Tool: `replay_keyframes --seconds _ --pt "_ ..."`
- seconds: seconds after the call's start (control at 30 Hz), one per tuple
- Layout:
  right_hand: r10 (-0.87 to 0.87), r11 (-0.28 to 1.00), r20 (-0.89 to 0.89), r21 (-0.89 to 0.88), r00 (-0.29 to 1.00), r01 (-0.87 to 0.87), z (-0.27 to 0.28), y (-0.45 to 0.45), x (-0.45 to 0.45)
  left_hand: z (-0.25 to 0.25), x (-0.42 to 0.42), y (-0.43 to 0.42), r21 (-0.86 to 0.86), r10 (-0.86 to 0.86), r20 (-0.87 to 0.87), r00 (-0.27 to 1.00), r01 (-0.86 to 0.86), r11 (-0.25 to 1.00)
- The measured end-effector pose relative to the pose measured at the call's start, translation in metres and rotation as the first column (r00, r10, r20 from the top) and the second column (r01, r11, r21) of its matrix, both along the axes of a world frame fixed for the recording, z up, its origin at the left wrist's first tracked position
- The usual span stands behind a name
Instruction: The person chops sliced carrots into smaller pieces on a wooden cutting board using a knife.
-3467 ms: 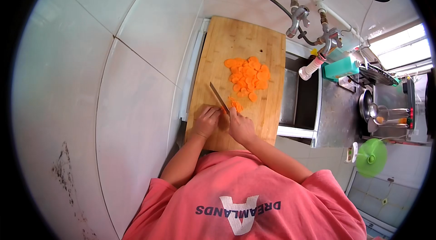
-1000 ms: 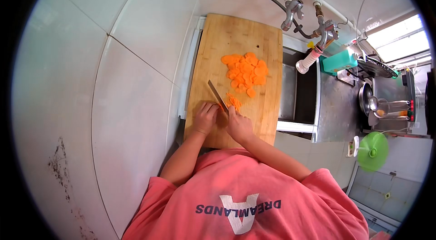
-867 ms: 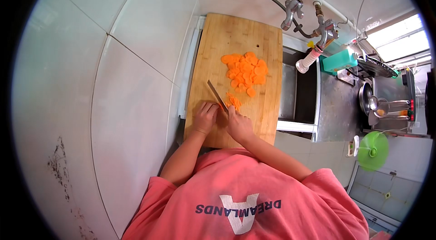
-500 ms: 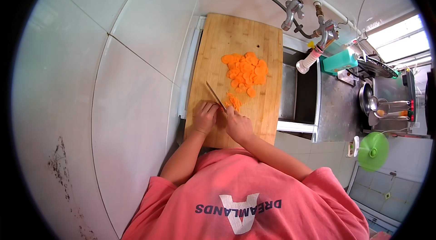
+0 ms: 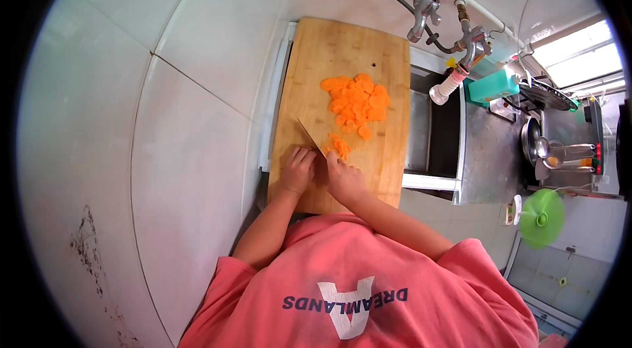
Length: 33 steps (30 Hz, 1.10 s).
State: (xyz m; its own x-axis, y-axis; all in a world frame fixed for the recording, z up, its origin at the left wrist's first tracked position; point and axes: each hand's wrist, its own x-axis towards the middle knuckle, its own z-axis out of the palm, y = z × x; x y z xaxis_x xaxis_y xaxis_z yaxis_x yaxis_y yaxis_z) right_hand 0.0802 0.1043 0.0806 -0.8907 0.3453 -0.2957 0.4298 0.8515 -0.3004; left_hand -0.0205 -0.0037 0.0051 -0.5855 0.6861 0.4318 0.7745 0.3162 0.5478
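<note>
My right hand [image 5: 345, 181] is wrapped round the handle of a kitchen knife [image 5: 312, 137], whose blade slants up and to the left over the wooden cutting board [image 5: 329, 45]. Fingers curled, my left hand [image 5: 297, 170] presses down on the board close beside the blade. Whatever lies under those fingertips is hidden. Just right of the blade is a small heap of thin carrot strips [image 5: 340, 146]. Farther up the board, round carrot slices [image 5: 359, 99] overlap in a loose pile.
A sink [image 5: 419, 131] adjoins the board's right side, with two metal taps [image 5: 424, 15] above it. Beyond stand a teal bottle [image 5: 494, 86], a pan [image 5: 530, 140] and a green fan [image 5: 542, 218]. A tiled wall [image 5: 197, 117] rises close on the left.
The knife blade has tilted slightly against the board, showing more of its flat side. Both hands stay in nearly the same place, and the carrot piles look the same.
</note>
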Motion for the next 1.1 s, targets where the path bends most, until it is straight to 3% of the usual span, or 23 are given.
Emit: replay_keyframes --seconds 0.1,0.33,0.4,0.53,0.6,1.1 --pt "-0.090 0.994 -0.021 -0.064 0.996 0.089 -0.004 0.001 0.002 0.000 0.000 0.003 0.025 0.002 0.011 1.000 -0.003 1.000" --pt "-0.178 0.984 0.039 -0.025 0.983 0.179 0.000 0.012 0.003 0.002 0.001 0.004 0.069 0.017 0.007 1.000 -0.017 0.997" --pt "-0.217 0.975 -0.065 -0.069 0.974 0.213 0.007 0.012 0.005 0.004 0.001 0.005 0.094 0.024 0.036 0.999 -0.028 0.995" --pt "-0.171 0.981 -0.073 -0.107 0.983 0.163 0.013 0.009 0.005 0.005 0.001 0.006 0.128 0.052 0.070 0.996 -0.061 0.990" --pt "-0.107 0.989 0.053 -0.100 0.993 0.112 0.011 0.008 0.004 0.004 0.000 0.006 0.124 0.052 0.061 0.997 -0.059 0.991" --pt "-0.076 0.991 -0.017 -0.115 0.997 0.073 0.011 0.001 0.004 0.006 -0.002 0.002 0.087 0.019 0.020 1.000 -0.020 0.996"
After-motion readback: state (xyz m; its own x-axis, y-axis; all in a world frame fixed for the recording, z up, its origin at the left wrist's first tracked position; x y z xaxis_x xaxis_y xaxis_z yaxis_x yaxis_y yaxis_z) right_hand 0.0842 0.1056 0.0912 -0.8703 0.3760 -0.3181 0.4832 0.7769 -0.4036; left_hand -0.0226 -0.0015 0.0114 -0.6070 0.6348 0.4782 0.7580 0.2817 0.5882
